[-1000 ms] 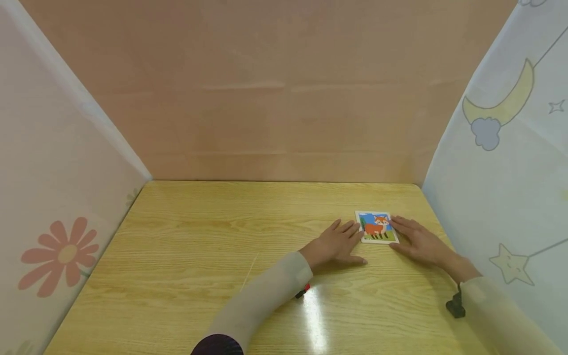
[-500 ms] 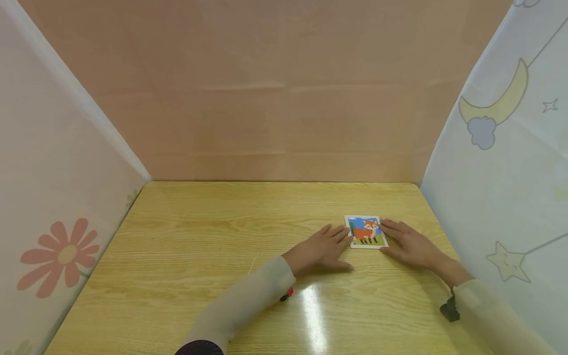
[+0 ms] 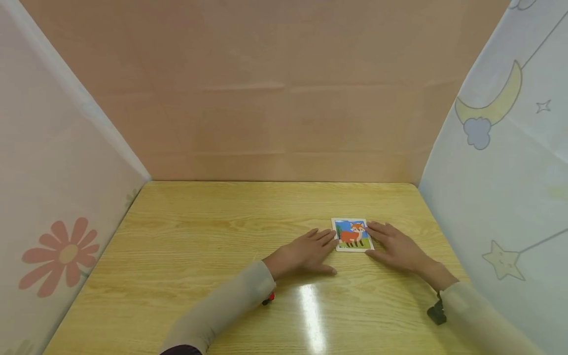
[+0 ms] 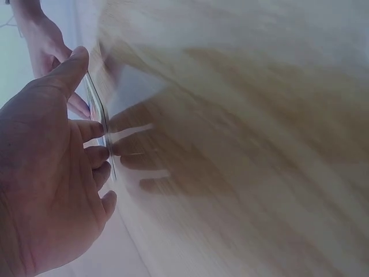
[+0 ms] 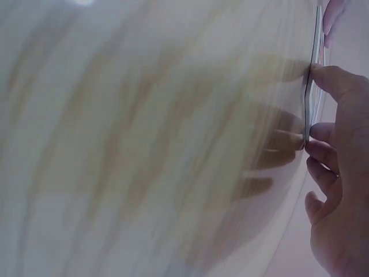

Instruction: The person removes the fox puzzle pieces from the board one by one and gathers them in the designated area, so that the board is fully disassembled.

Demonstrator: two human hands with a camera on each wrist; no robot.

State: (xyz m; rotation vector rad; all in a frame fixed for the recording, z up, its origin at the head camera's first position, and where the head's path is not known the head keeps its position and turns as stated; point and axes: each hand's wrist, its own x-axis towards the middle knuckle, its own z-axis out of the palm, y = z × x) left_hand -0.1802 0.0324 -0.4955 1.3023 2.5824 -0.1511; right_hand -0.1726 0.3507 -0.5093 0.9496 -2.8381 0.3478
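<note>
A square fox picture board (image 3: 352, 236) with a white border lies flat on the wooden table (image 3: 222, 212), right of the middle. Fingertips of my left hand (image 3: 308, 251) touch its left edge, with the thumb spread toward me. Opposite, my right hand (image 3: 396, 247) has its fingertips at the upper right corner and its thumb near the lower right corner. Both wrist views show the board's thin edge edge-on, with fingertips of the left hand (image 4: 52, 173) and the right hand (image 5: 346, 144) against it.
A small red and black object (image 3: 268, 299) shows beside the left sleeve. A black device (image 3: 437, 312) hangs at the right wrist. A plain tan backdrop (image 3: 284, 98) stands behind the table, with patterned white sheets (image 3: 532, 187) along both sides.
Both hands have moved left and slightly toward me together, and the fox picture board has slid along the table between them. The fingers keep about the same posture.
</note>
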